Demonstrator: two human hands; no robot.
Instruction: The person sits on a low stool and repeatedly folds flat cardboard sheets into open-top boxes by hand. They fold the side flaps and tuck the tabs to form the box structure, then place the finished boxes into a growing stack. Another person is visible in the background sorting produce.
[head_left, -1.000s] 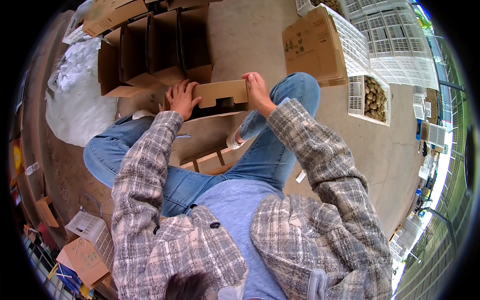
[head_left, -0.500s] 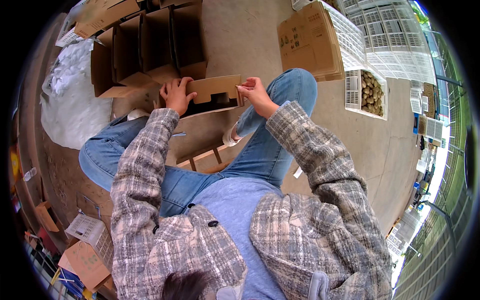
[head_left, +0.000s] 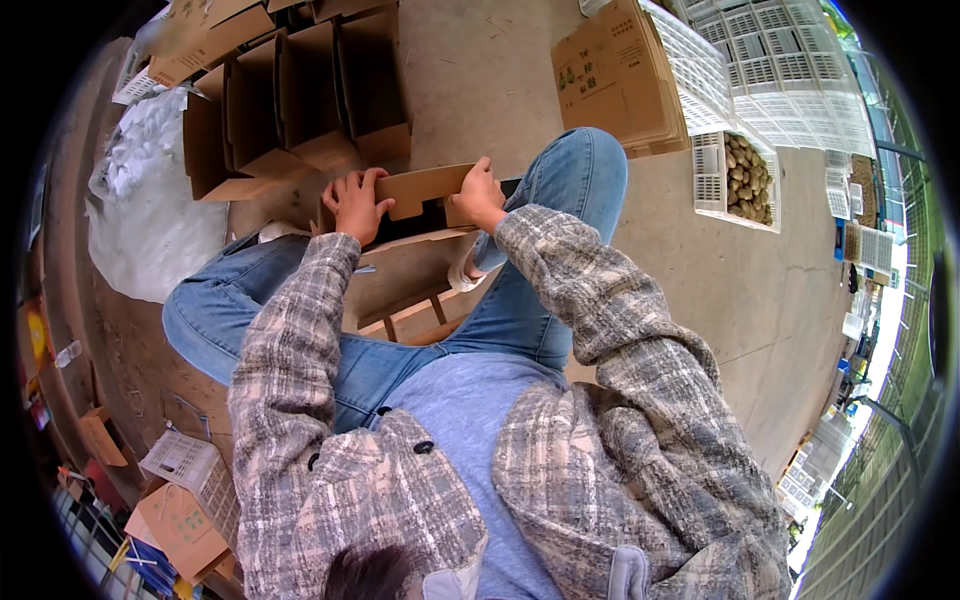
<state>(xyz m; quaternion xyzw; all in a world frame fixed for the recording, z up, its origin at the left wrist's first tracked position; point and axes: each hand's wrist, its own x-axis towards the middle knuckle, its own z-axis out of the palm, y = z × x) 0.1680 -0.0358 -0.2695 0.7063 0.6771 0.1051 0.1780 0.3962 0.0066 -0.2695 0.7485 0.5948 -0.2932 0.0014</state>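
Observation:
A brown cardboard box (head_left: 424,188) with a dark cut-out in its upright panel stands between my bent knees. My left hand (head_left: 357,207) grips its left end, fingers bent over the far panel and thumb on the near face. At the right end, my right hand (head_left: 479,198) is closed round the panel's edge, its fingertips partly hidden. The box's inside looks dark, and its lower part is mostly out of sight. Just beyond it, several open cardboard boxes (head_left: 318,145) stand side by side in a row.
Flattened cartons (head_left: 620,85) are stacked at the far right. Beside them stand piled white plastic crates (head_left: 790,75) and a crate (head_left: 710,175) of brown, roundish produce. White plastic sheeting (head_left: 150,230) lies at the left. A wooden frame (head_left: 418,315) is on the floor between my legs.
My right hand has moved in to the left and shifted from a fingertip pinch at the box's corner to a closed grip. My left hand stays on the left end.

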